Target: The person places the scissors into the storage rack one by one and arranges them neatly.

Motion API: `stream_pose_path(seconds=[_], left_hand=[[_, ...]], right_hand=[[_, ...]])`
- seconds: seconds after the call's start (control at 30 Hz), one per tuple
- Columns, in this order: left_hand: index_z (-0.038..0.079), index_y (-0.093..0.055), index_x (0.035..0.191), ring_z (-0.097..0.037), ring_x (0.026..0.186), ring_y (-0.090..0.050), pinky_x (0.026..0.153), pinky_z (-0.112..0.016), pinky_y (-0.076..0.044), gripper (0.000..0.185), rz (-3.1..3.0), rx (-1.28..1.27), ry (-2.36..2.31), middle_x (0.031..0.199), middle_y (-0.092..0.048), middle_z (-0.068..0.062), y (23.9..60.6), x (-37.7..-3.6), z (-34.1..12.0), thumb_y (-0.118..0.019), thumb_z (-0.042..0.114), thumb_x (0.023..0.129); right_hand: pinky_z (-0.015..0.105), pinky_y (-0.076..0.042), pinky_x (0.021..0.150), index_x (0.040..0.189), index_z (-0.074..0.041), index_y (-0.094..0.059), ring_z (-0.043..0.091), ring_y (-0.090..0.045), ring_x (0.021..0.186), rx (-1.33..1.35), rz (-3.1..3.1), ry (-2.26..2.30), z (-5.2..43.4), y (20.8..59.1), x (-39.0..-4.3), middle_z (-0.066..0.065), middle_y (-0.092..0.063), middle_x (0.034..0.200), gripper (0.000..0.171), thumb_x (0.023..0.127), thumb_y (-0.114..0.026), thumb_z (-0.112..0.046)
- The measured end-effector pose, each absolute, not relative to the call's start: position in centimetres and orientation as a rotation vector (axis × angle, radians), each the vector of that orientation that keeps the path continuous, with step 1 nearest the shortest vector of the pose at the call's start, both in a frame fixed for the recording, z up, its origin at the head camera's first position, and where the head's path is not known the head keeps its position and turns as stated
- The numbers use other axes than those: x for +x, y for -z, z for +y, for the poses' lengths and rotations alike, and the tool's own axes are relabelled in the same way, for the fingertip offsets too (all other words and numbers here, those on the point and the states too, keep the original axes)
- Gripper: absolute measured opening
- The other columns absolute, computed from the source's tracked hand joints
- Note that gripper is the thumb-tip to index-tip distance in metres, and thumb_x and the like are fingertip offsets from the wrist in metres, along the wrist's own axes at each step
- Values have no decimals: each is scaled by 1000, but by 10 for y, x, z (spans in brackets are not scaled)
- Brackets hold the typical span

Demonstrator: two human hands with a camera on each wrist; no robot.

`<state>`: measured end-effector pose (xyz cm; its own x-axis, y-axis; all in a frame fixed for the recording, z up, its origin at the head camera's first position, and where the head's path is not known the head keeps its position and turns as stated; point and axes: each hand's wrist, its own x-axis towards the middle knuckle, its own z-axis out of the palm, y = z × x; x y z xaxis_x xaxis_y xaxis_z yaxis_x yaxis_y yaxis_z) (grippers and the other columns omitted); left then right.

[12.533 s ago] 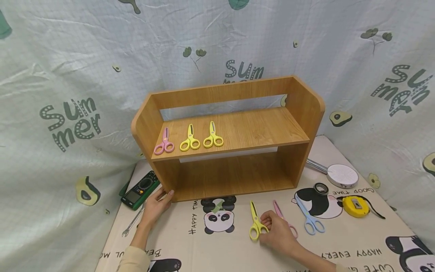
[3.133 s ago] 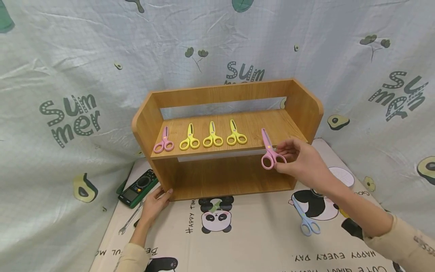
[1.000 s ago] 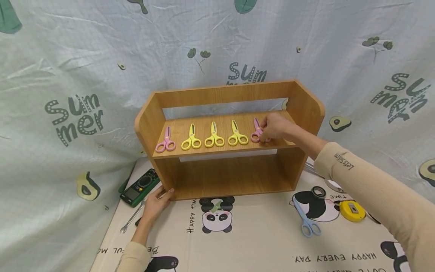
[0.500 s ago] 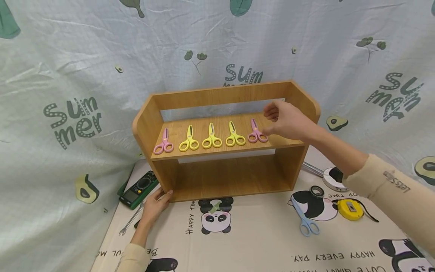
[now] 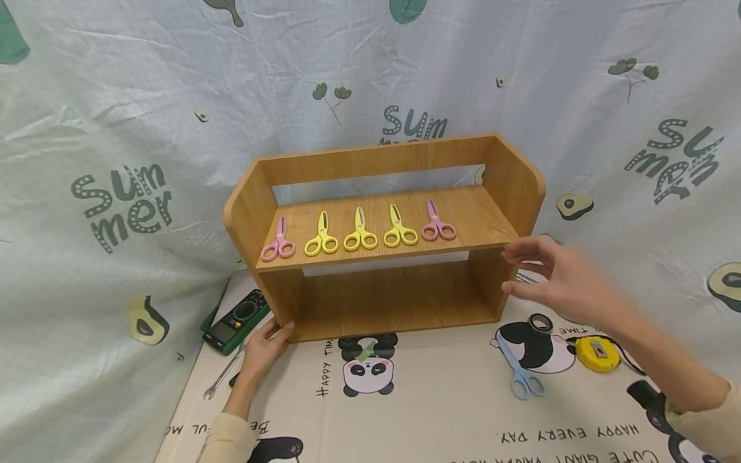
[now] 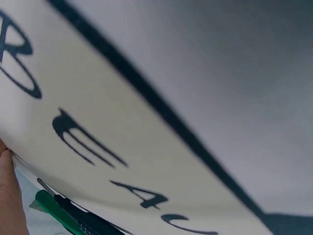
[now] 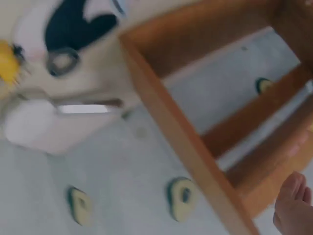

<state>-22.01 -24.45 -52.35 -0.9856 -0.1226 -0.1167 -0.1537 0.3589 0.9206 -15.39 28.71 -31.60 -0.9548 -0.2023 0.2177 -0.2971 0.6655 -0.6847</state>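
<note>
Hovering empty, fingers spread, the right hand [image 5: 564,278] is hanging beside the wooden shelf's [image 5: 523,186] right end, above the blue scissors [image 5: 523,372] on the mat. Left hand [image 5: 265,346] is resting flat-fingered against the shelf's lower left corner. Best grip judged: pinching the blue handles, blades pointing away, matching the pink scissors [image 5: 437,224] row.

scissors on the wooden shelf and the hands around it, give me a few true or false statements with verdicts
1. Five scissors lie on the wooden shelf's upper board. True: pink scissors at the left end, three yellow scissors in the middle, and a second pink pair at the right end.
2. The right hand holds a pink pair. False: it is open and holds nothing, in front of the shelf's right end.
3. Blue scissors lie on the mat. True.
4. The left hand is lifted clear of the shelf. False: it rests at the shelf's lower left corner.
5. A yellow tape measure lies on the shelf. False: it lies on the mat.
</note>
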Motion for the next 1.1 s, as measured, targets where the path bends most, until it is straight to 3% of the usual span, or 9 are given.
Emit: stream_pose_path(seconds=[0.13,0.23,0.3,0.47,0.6,0.73,1.1], left_hand=[[6,-38,160,-41,140,-54,107,-40,-58,73,2558,-257,-1752,160,-43,-27,522,-218,-244,-66,40,103],[8,-39,161,-41,141,-54,108,-40,-58,72,2562,-260,-1738,160,-43,-27,522,-217,-243,-66,41,103],[9,-38,161,-41,141,-54,109,-41,-57,71,2569,-269,-1726,161,-43,-26,522,-218,-242,-65,42,103],[10,-38,161,-41,142,-53,110,-43,-56,71,2570,-288,-1720,161,-43,-25,523,-219,-242,-64,42,104],[9,-37,162,-41,143,-52,111,-44,-55,70,2563,-295,-1723,163,-40,-25,523,-220,-244,-63,38,104],[10,-37,162,-41,143,-52,112,-45,-54,71,2559,-299,-1728,163,-40,-24,525,-220,-245,-64,40,104],[9,-35,163,-42,145,-49,112,-46,-54,73,2552,-305,-1728,165,-36,-24,526,-220,-245,-64,42,103]], right_hand=[[-2,-47,94,139,-8,-53,5,-63,123,398,-2711,-1284,307,368,-139,7,-61,135,59,90,-84,-21],[0,-48,95,138,-7,-53,-14,-58,114,372,-2683,-1403,318,403,-127,1,-62,130,59,89,-84,-19],[1,-49,94,139,-6,-52,-17,-57,111,328,-2700,-1454,324,423,-122,1,-62,130,61,89,-85,-19],[8,-55,94,145,-1,-46,-15,-58,110,166,-2802,-1564,338,467,-114,19,-59,140,74,87,-86,-23],[15,-59,94,145,1,-45,10,-66,119,44,-2892,-1582,349,494,-113,24,-57,142,77,86,-87,-27],[19,-61,93,145,4,-44,34,-64,125,18,-2950,-1608,356,511,-112,25,-57,142,80,86,-87,-29],[19,-60,95,144,5,-44,32,-64,124,-43,-2994,-1596,354,533,-115,21,-59,138,82,80,-90,-17]])
